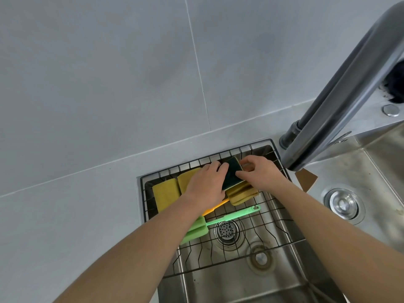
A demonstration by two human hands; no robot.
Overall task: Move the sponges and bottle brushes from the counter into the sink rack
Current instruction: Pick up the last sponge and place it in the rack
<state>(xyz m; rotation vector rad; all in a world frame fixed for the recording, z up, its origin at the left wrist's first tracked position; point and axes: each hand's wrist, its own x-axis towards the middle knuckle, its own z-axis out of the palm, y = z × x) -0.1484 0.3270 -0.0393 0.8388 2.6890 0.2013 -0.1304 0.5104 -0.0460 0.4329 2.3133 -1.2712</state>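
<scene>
A black wire sink rack [271, 226] sits over the left sink basin. Several yellow sponges lie along its far side: one flat at the left [165, 194], one beside it [188, 178], and a stack at the right [242, 194]. Both my left hand [206, 183] and my right hand [261, 171] grip a sponge with a dark green scouring face [232, 173], held tilted above the stack. A green bottle brush [231, 216] lies across the rack. An orange brush handle [215, 207] shows partly under my left wrist.
A large grey faucet [341, 101] arches over from the right, close to my right hand. The right basin has a metal drain [344, 204]. The grey counter [65, 215] spreads to the left, and a tiled wall rises behind.
</scene>
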